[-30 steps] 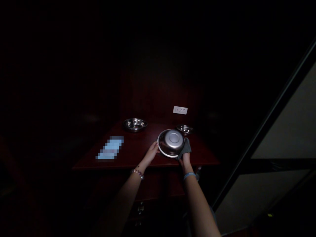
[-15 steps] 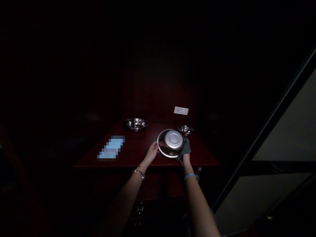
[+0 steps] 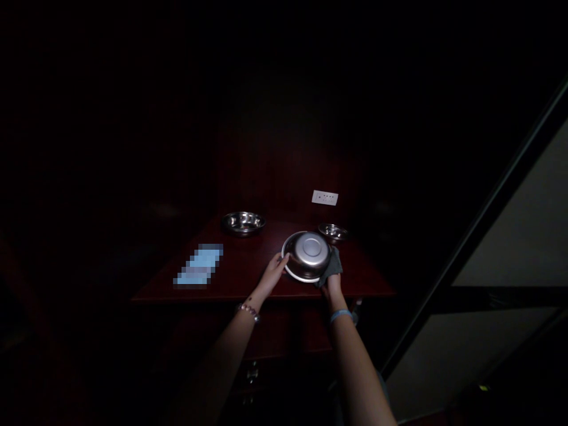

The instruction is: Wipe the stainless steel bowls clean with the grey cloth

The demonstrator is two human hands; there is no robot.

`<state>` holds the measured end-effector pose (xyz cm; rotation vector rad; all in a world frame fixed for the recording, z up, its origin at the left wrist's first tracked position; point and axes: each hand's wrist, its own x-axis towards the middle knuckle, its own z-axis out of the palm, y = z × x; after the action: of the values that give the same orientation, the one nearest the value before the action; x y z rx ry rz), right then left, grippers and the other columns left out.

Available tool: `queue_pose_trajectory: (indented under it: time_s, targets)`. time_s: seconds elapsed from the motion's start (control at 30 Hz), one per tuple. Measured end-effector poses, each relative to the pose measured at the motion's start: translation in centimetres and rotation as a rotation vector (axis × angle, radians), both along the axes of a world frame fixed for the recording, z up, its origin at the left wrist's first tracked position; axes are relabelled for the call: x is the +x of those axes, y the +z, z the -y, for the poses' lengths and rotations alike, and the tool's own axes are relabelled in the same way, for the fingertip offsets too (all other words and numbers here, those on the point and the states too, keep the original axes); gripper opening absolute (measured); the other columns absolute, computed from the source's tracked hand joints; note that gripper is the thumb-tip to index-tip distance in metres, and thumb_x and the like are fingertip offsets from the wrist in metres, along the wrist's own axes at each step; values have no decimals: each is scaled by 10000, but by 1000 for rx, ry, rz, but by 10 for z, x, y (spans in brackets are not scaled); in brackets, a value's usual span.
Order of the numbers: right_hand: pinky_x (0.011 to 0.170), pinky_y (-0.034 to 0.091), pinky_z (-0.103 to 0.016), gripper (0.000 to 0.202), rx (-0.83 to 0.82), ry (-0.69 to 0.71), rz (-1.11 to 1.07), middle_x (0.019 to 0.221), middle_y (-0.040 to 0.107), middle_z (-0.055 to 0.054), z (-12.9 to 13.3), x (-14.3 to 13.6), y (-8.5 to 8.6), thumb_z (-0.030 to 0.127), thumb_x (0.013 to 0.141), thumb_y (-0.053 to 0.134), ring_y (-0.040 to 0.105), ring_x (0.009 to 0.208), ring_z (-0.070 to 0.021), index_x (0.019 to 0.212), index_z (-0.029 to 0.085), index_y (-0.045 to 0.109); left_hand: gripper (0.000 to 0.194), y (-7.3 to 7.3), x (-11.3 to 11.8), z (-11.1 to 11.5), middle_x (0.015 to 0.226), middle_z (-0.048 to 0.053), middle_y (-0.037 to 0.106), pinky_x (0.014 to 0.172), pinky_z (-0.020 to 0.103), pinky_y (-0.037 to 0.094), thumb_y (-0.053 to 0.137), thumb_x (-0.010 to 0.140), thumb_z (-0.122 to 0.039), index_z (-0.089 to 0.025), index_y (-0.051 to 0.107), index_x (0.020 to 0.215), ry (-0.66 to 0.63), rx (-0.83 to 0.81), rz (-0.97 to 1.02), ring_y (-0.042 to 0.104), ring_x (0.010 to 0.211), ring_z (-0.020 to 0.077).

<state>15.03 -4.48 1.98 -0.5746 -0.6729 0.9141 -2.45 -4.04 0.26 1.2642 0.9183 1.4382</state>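
Observation:
A shiny metal bowl (image 3: 310, 251) is held up over the dark red table (image 3: 242, 284), tilted so that its underside faces me. My left hand (image 3: 272, 274) grips its left rim, with the thumb on the outer side and the other fingers behind the rim. At the bowl's right side, my right hand (image 3: 332, 287) is closed on a dark grey cloth (image 3: 332, 267) pressed against the rim. Most of the right fingers are hidden by the cloth and bowl.
Farther back on the table stand a wide metal bowl (image 3: 244, 223) at left and a smaller metal bowl (image 3: 333, 232) at right. A blurred-out bluish rectangle (image 3: 199, 266) lies near the left front. A white socket panel (image 3: 325, 197) is on the back wall.
My left thumb has shifted slightly to the right, farther over the bowl's outer side. The bowl, the cloth and my right hand look almost the same.

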Motion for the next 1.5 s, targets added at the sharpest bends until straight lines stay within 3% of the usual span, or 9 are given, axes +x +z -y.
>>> queue_pose_trajectory:
  time_s: [0.23, 0.53, 0.9, 1.2, 1.5]
  targets:
    - [1064, 510, -347, 381, 29, -5, -8, 1159, 771, -5, 0, 2, -5, 416, 831, 693, 699, 1081, -173, 1168, 239, 682, 602, 5, 0, 3, 825, 42, 743, 707, 289, 492, 778, 688, -662, -175, 660, 1020, -40, -30, -11, 688, 812, 202]
    - [1054, 510, -339, 351, 26, 30, 21, 1154, 775, -12, 0, 1, -4, 438, 882, 608, 701, 1096, -162, 1164, 248, 696, 590, 11, 2, 10, 792, 31, 720, 717, 314, 478, 862, 603, -564, -204, 617, 999, -91, -22, -4, 679, 799, 219]
    - [1060, 509, -360, 354, 20, 30, -27, 1140, 784, -22, -3, 2, -5, 452, 859, 648, 706, 1081, -181, 1136, 238, 704, 568, 2, 0, 1, 790, 21, 740, 676, 296, 475, 848, 631, -505, -198, 625, 1052, -81, -19, -24, 699, 783, 215]
    - [1046, 515, -338, 382, -11, 71, -32, 1132, 787, -12, -5, 4, -7, 482, 882, 613, 716, 1055, -167, 1160, 234, 699, 533, 4, 2, 3, 735, 2, 733, 650, 286, 482, 866, 628, -472, -197, 618, 1011, -78, -36, -10, 706, 752, 208]
    - [1057, 502, -318, 358, -12, 23, -21, 1093, 788, 24, -7, 3, -7, 480, 878, 644, 716, 1015, -144, 1146, 250, 703, 549, 5, 0, 7, 731, -11, 724, 669, 292, 481, 853, 643, -497, -207, 608, 1039, -99, 3, -14, 693, 743, 202]
